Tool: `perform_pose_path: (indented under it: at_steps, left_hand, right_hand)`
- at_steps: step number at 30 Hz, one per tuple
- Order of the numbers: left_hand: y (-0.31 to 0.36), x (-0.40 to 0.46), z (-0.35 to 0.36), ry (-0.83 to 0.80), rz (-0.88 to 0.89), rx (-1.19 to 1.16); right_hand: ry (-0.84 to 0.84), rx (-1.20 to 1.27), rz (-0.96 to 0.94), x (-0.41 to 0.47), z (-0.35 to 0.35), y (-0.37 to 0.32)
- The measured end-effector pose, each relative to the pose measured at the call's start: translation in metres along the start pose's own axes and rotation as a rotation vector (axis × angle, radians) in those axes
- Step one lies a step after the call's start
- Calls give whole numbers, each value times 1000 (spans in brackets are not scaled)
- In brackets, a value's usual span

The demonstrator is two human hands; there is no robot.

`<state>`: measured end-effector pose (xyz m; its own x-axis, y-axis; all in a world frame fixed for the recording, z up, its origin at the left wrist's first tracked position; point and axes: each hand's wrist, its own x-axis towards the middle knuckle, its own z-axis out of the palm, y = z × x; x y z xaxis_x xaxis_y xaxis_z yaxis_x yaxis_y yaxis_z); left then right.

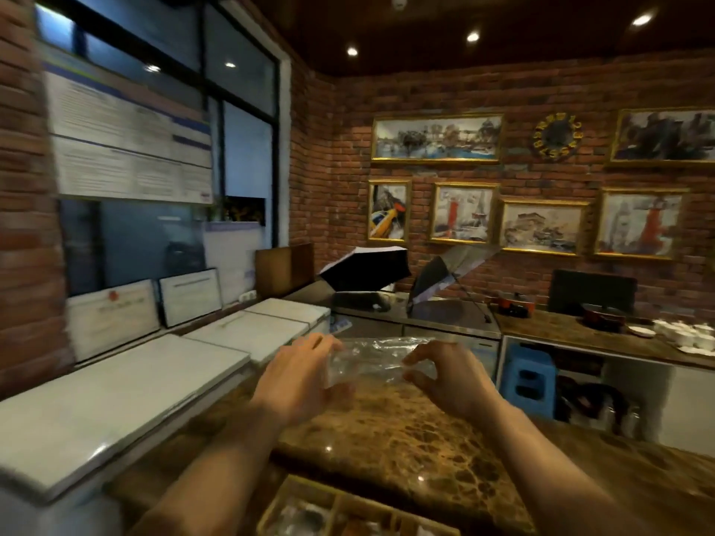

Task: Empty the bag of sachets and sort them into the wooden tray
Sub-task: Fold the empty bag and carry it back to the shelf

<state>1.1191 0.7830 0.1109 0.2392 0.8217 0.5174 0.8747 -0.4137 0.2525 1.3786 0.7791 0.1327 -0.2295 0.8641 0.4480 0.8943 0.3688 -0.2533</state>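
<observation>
A clear, crumpled plastic bag is held up in the air above the brown marble counter. My left hand grips its left end and my right hand pinches its right end between thumb and fingers. Whether any sachets are inside it I cannot tell. The wooden tray lies at the bottom edge of the view, below my forearms, with dividers and some blurred contents in its compartments; only its far part shows.
White chest-freezer lids run along the left. A lower wooden worktop with white cups and red pots stands at the right, with a blue stool under it. Framed pictures hang on the brick wall behind.
</observation>
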Motion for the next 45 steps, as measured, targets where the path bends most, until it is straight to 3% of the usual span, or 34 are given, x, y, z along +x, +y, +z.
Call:
perform_pose_path:
  at_steps: [3,12,25,34,41,45]
  left_hand:
    - [-50,-32,-33,31,-101,-39]
    - [-192,-163,-145,72,-350,224]
    - [-268,-342,-260,146,-762,492]
    - [-256,-397,-293,216,-975,686]
    - [-240,-401,-286,219,-1090,733]
    - [-242,-400,-261,199,-1165,729]
  right_hand:
    - [-60,25,-55,22,31,-54]
    - [-174,207,-294,56,118,-255]
    - [-256,447,-676,36,201,-481]
    - [-370,544,-897,35,227,-564]
    - [-374,637,-1061,45,255,-575]
    - [-477,684,-1086,51,282,-568]
